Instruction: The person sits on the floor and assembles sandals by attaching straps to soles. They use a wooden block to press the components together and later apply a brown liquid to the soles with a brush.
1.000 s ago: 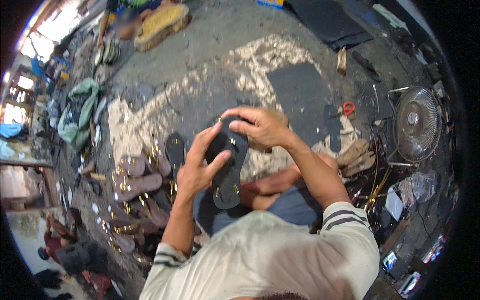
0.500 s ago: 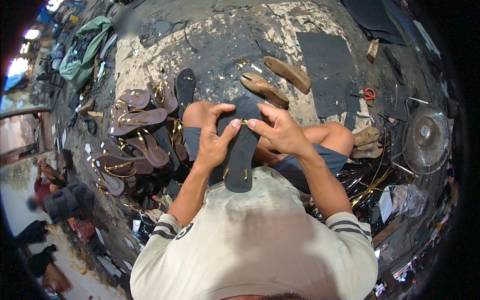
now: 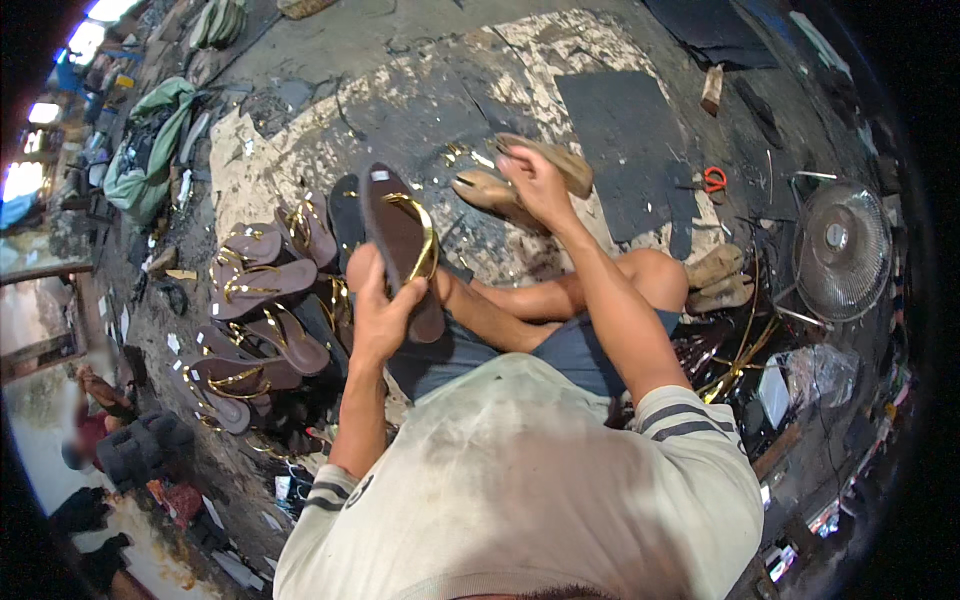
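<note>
Left hand: the left hand (image 3: 378,312) is closed around the heel end of a brown sandal (image 3: 402,248), holding it up over the person's lap with the toe pointing away.
Sandal in hand: brown footbed facing up, a gold strap (image 3: 424,232) arching across its front half; it sits above the knees, just right of the heap of finished pairs.
Right hand: the right hand (image 3: 535,183) is stretched forward to the floor, fingers curled down onto a tan shoe last (image 3: 492,190); whether it grips it or only touches it I cannot tell.
Beside that hand: a second tan last (image 3: 558,163) lies touching the first, just beyond the fingers.
Left of the person: a pile of brown sandals with gold straps (image 3: 258,300) spreads over the floor, with a black sole (image 3: 347,215) lying next to the held sandal.
Ahead: a dark rubber sheet (image 3: 620,140) lies flat on the patchy floor (image 3: 320,130), past the lasts.
Right side: red-handled scissors (image 3: 714,179) lie near the sheet's edge, a small round fan (image 3: 838,248) stands further right, and two more tan lasts (image 3: 716,278) rest by the right knee.
Far left: a green bundle of cloth (image 3: 150,150) lies well apart from the work.
</note>
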Demonstrator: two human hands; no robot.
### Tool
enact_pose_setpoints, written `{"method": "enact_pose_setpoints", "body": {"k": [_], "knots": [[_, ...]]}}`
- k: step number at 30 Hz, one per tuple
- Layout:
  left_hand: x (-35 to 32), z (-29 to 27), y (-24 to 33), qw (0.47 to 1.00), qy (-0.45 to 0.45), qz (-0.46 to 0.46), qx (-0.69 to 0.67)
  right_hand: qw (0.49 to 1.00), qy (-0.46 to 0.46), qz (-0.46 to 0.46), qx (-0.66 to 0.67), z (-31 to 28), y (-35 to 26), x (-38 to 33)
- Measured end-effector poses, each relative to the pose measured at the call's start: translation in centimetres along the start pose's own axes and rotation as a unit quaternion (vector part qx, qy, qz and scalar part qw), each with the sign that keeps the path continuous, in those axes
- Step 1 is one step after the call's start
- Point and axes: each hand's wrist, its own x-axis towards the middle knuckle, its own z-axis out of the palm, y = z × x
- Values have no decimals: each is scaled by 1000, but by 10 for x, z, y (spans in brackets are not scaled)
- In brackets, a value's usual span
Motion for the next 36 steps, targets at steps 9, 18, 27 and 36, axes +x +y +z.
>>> {"method": "enact_pose_setpoints", "body": {"k": [9, 18, 27, 36], "knots": [[9, -33, -15, 979, 169, -71, -91, 952, -103, 215, 194, 23, 25, -51], [29, -24, -18, 959, 250, 55, 118, 959, -177, 105, 194, 33, -161, -155], [28, -55, 10, 943, 163, 114, -268, 984, -42, -170, -19, 56, -179, -154], [68, -44, 80, 773, 70, 186, -602, 950, 31, -311, 26, 70, -180, -166]]}}
